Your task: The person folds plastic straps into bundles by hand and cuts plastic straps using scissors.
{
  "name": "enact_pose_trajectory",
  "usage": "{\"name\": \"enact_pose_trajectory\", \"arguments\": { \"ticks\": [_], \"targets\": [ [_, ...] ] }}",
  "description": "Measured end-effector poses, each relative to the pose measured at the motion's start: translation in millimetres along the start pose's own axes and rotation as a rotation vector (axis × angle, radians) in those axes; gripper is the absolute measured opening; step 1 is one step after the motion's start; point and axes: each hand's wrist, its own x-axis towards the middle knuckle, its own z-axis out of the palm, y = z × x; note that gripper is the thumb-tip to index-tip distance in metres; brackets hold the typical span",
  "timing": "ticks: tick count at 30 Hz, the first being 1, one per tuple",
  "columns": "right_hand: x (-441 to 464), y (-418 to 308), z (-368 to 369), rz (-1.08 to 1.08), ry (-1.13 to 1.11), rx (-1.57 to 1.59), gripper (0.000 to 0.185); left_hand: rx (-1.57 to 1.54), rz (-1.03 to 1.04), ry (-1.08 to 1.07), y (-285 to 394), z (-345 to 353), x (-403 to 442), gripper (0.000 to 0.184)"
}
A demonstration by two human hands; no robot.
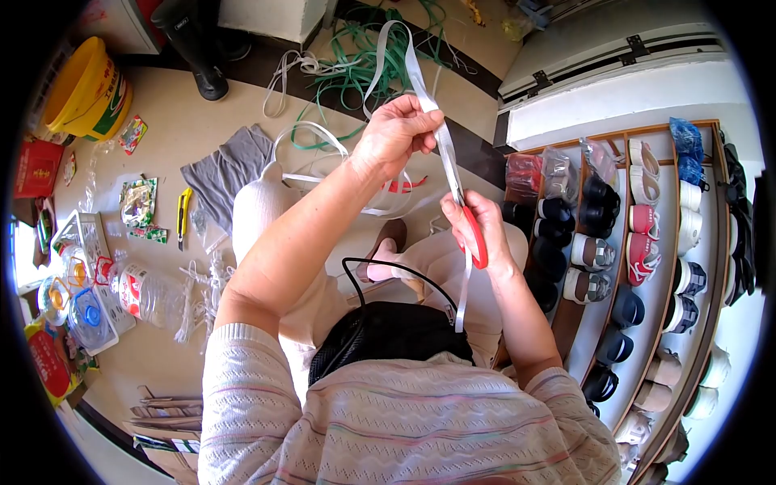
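Note:
My left hand (396,136) is closed in a pinch on a long white plastic strap (416,77). The strap loops up above this hand and comes down past its fingers toward my right hand (483,233). That hand is wrapped round a pair of scissors (475,242) with red handles, blades pointing up along the strap. Blades and strap overlap, so I cannot tell exactly where they meet. Below the scissors, a narrow white strip (462,303) hangs over a black bag (396,327) on my lap.
Tangled green strapping (380,65) lies on the floor ahead. On the left are a grey cloth (230,174), a yellow utility knife (183,217), a plastic bottle (149,293), a white basket (101,234) and a yellow bucket (105,93). A shoe rack (659,315) stands close on the right.

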Motion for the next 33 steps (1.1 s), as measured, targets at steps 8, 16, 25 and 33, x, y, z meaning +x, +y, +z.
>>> {"name": "enact_pose_trajectory", "arguments": {
  "ticks": [8, 16, 25, 33],
  "targets": [
    [5, -11, -1, 0.034, -0.016, -0.017, 0.027, -0.019, -0.058, 0.037, -1, 4, -4, 0.005],
    [-2, -2, -6, -0.043, -0.012, -0.149, 0.023, -0.085, -0.202, 0.023, 11, 0, 0, 0.010],
    [-6, 0, -9, -0.042, -0.036, -0.148, 0.022, 0.125, -0.057, -0.071, 19, -4, -1, 0.008],
    [8, 0, -7, -0.165, -0.104, -0.150, 0.023, 0.240, 0.089, 0.008, 12, 0, -3, 0.013]
  ]
}}
